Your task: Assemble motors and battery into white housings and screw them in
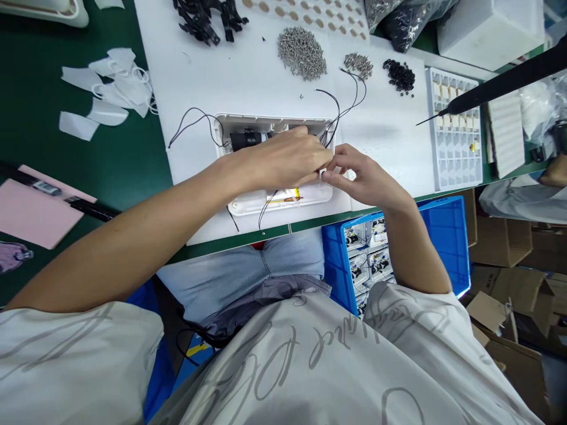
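Observation:
A white plastic housing (270,202) lies open on the white mat near the table's front edge, with a black cylinder (246,140) and black wires (337,112) inside it. My left hand (287,158) rests over the middle of the housing with its fingers curled toward the right end. My right hand (359,177) meets it there and pinches a small white part (323,173) at the housing's right edge. A yellow-and-red piece (289,195) shows below my left hand.
Piles of silver screws (302,52), a smaller screw heap (358,63) and black rings (399,75) lie behind the housing. Black clips (207,19) sit at the back. A white compartment tray (456,130) stands right. A blue crate (443,236) of assembled units sits below the table edge.

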{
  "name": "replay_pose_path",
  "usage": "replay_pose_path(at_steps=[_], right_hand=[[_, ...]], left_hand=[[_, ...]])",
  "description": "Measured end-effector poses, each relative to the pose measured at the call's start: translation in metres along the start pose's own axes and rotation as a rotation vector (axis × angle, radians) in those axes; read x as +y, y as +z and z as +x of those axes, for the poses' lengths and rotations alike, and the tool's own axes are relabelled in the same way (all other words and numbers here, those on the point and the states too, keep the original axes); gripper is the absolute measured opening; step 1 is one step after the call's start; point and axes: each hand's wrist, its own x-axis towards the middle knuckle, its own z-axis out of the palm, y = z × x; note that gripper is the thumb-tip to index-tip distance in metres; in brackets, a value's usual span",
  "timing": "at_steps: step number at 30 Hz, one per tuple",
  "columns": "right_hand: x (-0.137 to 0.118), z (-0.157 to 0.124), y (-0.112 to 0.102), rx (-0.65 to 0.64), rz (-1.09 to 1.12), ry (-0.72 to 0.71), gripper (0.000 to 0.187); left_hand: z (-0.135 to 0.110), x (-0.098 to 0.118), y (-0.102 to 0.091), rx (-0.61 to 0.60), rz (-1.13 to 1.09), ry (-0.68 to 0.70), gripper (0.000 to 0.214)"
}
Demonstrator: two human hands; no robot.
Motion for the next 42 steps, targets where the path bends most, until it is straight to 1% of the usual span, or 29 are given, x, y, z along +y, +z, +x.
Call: replay_pose_path(at_steps=[3, 6, 11, 17, 25, 33, 38, 42], right_hand=[[0.001, 0.005, 0.000, -0.028, 0.002, 0.012, 0.052], [0.002, 0.009, -0.001, -0.074, 0.030, -0.007, 0.052], [0.004, 0.010, -0.007, -0.143, -0.006, -0.034, 0.052], [0.001, 0.010, -0.011, -0.130, -0.071, -0.023, 0.040], [-0.001, 0.014, -0.005, -0.093, -0.067, -0.025, 0.031], [0.000, 0.011, 0.001, -0.040, -0.069, -0.008, 0.036], [0.005, 0.012, 0.001, -0.066, -0.104, -0.051, 0.038], [0.005, 0.010, -0.001, -0.068, -0.129, -0.057, 0.034]], left_hand=[[0.000, -0.001, 0.002, 0.005, 0.006, 0.023, 0.035], [0.001, 0.000, 0.006, 0.004, 0.025, 0.030, 0.039], [0.001, 0.001, 0.010, 0.013, 0.015, 0.023, 0.037], [0.000, -0.004, 0.010, 0.007, -0.012, 0.013, 0.037], [-0.001, -0.004, 0.009, -0.016, 0.038, 0.036, 0.037], [0.001, -0.002, 0.007, -0.016, -0.007, 0.024, 0.034], [0.001, 0.000, 0.006, -0.052, 0.062, 0.036, 0.032], [0.002, 0.000, 0.007, -0.031, 0.080, 0.036, 0.033]])
